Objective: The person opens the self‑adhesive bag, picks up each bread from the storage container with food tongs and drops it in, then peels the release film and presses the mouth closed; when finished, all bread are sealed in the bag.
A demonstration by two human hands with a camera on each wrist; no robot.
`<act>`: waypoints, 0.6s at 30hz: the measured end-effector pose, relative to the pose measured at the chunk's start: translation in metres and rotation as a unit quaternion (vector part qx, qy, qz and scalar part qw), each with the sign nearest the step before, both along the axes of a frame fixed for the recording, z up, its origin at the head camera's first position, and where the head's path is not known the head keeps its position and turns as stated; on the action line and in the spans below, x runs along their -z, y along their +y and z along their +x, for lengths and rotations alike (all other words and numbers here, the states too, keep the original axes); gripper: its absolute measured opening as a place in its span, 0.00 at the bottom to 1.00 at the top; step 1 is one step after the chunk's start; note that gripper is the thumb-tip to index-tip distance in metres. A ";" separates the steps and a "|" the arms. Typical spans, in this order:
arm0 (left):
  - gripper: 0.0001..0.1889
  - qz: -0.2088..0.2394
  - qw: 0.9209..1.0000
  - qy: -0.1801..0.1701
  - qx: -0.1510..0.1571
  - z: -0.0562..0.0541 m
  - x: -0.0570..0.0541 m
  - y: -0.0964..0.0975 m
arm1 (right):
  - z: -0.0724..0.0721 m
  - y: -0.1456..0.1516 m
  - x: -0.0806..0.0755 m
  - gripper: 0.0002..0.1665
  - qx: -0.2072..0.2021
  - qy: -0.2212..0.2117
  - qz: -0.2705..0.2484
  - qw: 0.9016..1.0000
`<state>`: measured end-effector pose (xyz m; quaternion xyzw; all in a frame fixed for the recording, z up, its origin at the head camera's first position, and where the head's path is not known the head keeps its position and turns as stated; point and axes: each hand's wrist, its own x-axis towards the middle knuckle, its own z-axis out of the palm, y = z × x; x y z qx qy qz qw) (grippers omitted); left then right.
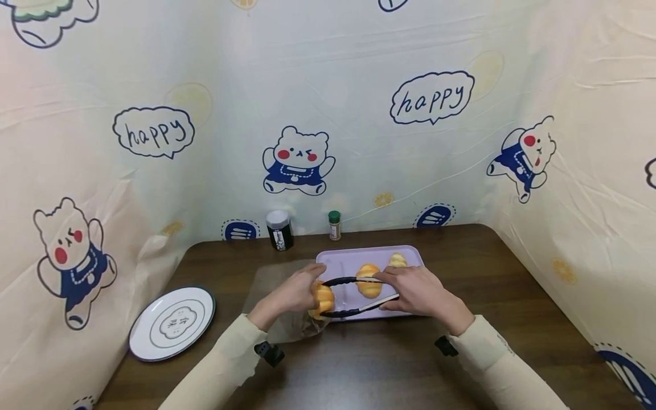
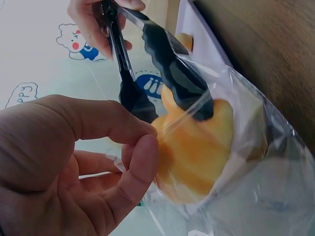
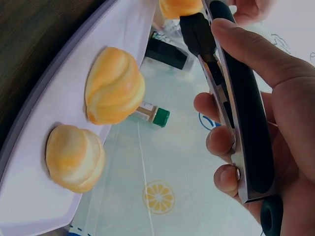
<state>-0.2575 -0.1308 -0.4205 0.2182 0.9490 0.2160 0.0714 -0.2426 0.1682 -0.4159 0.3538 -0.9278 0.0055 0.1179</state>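
Observation:
My right hand (image 1: 422,289) grips black-and-silver tongs (image 3: 248,128) by the handles. Between the tong tips is an orange-yellow bread roll (image 2: 194,157), at the left end of the lilac tray (image 1: 333,257). My left hand (image 1: 294,291) pinches the edge of a clear plastic bag (image 2: 275,187) between thumb and forefinger. The bag's film surrounds the roll and part of the tips; how deep the roll sits inside is hard to tell. On the tray lie another orange roll (image 1: 369,283) and a paler roll (image 1: 397,260).
A white plate (image 1: 148,327) with a dark rim lies at the left of the brown table (image 1: 359,364). Behind the tray stand a dark jar with a grey lid (image 1: 279,230) and a small green-capped shaker (image 1: 335,226). Printed cloth hangs around the table.

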 end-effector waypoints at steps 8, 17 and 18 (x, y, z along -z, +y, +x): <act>0.44 0.016 0.999 0.022 0.030 0.005 -0.005 0.004 | 0.003 -0.008 0.001 0.36 0.008 0.025 -0.010 1.000; 0.46 0.030 0.999 0.013 0.016 0.007 -0.007 0.003 | 0.000 -0.007 0.000 0.38 -0.051 0.081 -0.017 0.995; 0.46 0.030 0.999 0.013 0.017 0.007 -0.007 0.004 | 0.000 -0.007 0.000 0.38 -0.050 0.079 -0.018 0.995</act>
